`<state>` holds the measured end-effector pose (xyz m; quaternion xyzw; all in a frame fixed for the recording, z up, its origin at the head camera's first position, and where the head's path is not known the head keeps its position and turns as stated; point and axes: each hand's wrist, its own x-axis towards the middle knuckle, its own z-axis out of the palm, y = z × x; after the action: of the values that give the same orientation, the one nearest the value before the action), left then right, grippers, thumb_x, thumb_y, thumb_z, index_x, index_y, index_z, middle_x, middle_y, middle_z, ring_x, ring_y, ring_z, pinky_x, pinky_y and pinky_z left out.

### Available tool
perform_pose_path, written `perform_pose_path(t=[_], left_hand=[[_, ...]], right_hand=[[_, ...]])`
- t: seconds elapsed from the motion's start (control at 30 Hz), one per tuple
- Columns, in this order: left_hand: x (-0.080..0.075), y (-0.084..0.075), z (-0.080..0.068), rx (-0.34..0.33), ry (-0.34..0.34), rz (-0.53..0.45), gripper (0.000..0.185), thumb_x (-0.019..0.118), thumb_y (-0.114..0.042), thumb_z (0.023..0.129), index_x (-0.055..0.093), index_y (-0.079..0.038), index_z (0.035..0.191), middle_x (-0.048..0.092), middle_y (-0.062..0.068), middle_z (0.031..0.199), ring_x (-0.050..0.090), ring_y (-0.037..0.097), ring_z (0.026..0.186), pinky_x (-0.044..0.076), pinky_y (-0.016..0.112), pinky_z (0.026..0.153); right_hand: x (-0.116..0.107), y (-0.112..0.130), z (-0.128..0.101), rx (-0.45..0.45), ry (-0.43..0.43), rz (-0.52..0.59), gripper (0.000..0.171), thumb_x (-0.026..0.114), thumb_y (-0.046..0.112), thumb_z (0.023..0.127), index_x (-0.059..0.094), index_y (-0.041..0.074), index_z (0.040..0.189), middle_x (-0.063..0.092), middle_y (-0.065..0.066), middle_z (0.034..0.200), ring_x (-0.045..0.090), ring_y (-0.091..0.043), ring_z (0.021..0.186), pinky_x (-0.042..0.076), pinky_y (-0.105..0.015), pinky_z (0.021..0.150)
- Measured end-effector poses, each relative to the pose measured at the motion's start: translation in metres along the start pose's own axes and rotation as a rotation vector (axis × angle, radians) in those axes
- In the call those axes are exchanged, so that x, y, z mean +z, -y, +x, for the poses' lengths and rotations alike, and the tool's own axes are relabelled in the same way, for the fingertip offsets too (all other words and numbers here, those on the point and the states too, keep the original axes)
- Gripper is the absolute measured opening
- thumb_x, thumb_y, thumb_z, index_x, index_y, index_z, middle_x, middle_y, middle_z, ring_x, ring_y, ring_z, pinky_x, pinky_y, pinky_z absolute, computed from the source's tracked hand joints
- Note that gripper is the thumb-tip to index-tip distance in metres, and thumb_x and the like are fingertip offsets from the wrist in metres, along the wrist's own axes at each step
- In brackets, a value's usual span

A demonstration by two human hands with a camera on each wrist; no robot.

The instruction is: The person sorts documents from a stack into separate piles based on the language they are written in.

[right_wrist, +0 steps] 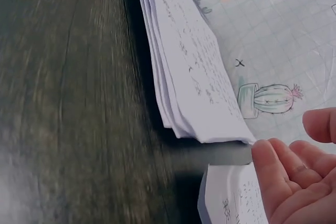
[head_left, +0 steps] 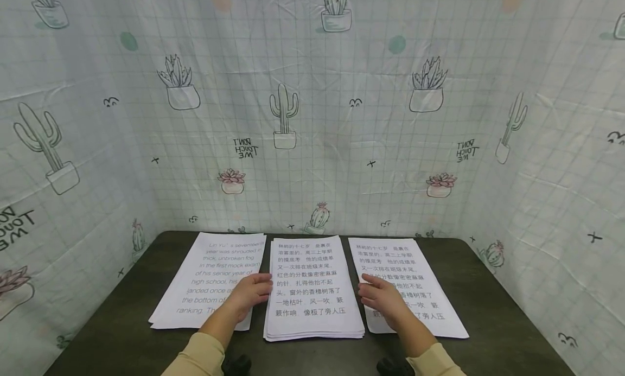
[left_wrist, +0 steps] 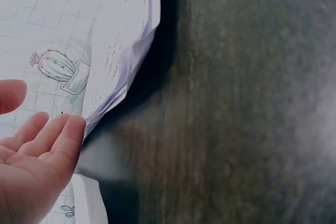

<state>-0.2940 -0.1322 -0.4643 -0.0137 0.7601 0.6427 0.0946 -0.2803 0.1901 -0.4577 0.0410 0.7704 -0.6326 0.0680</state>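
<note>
Middle stack: a thick stack of printed sheets [head_left: 312, 286] with Chinese text lies in the centre of the dark table [head_left: 503, 316], between two other papers.
Long axis: the middle stack runs away from the person, toward the cactus-pattern cloth wall [head_left: 312, 121]; its two long edges face the two hands.
Left hand: the left hand [head_left: 251, 295] lies flat on the table side, fingers nearly straight, and its fingertips [left_wrist: 71, 132] touch the left long edge of the stack. It holds nothing; no finger curls around the paper.
Right hand: the right hand [head_left: 383, 299] does the same on the other side; its fingertips [right_wrist: 265, 156] meet the right long edge, near the corner. The fingers are relaxed and open, with no grasp.
Which hand is nearer: both are equally close, the stack sits exactly between them.
Left paper: a stack with English text [head_left: 210, 281] lies under the left wrist, just beside the middle stack.
Right paper: a sheet with Chinese text [head_left: 429, 305] lies partly under the right hand.
</note>
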Motion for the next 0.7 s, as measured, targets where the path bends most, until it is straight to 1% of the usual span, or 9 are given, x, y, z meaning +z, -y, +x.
perform_pose_path(t=[0.17, 0.3, 0.43, 0.57, 0.7], left_hand=[[0.002, 0.002, 0.0, -0.026, -0.001, 0.024, 0.047, 0.055, -0.002, 0.091, 0.046, 0.016, 0.134, 0.052, 0.033, 0.134, 0.056, 0.04, 0.122, 0.052, 0.045, 0.099], [0.004, 0.003, 0.0, -0.052, -0.026, 0.018, 0.046, 0.055, -0.003, 0.091, 0.048, 0.016, 0.132, 0.055, 0.031, 0.128, 0.06, 0.034, 0.113, 0.055, 0.043, 0.095], [0.005, 0.004, -0.001, -0.065, -0.044, -0.003, 0.045, 0.055, -0.001, 0.09, 0.049, 0.017, 0.131, 0.057, 0.03, 0.123, 0.062, 0.03, 0.107, 0.056, 0.041, 0.092], [0.006, 0.005, -0.002, -0.071, -0.045, -0.008, 0.044, 0.056, 0.0, 0.09, 0.049, 0.018, 0.13, 0.057, 0.03, 0.121, 0.063, 0.029, 0.104, 0.056, 0.04, 0.091], [0.006, 0.007, -0.002, -0.064, -0.047, 0.029, 0.046, 0.06, 0.001, 0.088, 0.05, 0.016, 0.13, 0.059, 0.029, 0.122, 0.065, 0.027, 0.101, 0.057, 0.039, 0.089]], right_hand=[[0.0, -0.003, 0.001, 0.046, -0.01, -0.024, 0.049, 0.055, 0.006, 0.095, 0.043, -0.013, 0.138, 0.053, -0.035, 0.134, 0.059, -0.042, 0.119, 0.054, -0.047, 0.096], [0.004, -0.005, 0.002, 0.076, 0.001, -0.121, 0.049, 0.056, 0.008, 0.095, 0.045, -0.014, 0.137, 0.058, -0.033, 0.129, 0.064, -0.037, 0.111, 0.056, -0.046, 0.091], [0.009, -0.007, 0.003, 0.089, -0.009, -0.236, 0.045, 0.059, 0.007, 0.092, 0.052, -0.013, 0.132, 0.062, -0.029, 0.122, 0.067, -0.029, 0.1, 0.058, -0.044, 0.085], [0.014, -0.011, 0.004, 0.084, -0.027, -0.293, 0.041, 0.062, 0.007, 0.09, 0.058, -0.012, 0.126, 0.066, -0.024, 0.113, 0.066, -0.023, 0.09, 0.059, -0.042, 0.079], [0.017, -0.014, 0.006, 0.074, -0.044, -0.335, 0.042, 0.066, 0.009, 0.088, 0.059, -0.012, 0.124, 0.068, -0.022, 0.109, 0.066, -0.021, 0.088, 0.059, -0.04, 0.075]])
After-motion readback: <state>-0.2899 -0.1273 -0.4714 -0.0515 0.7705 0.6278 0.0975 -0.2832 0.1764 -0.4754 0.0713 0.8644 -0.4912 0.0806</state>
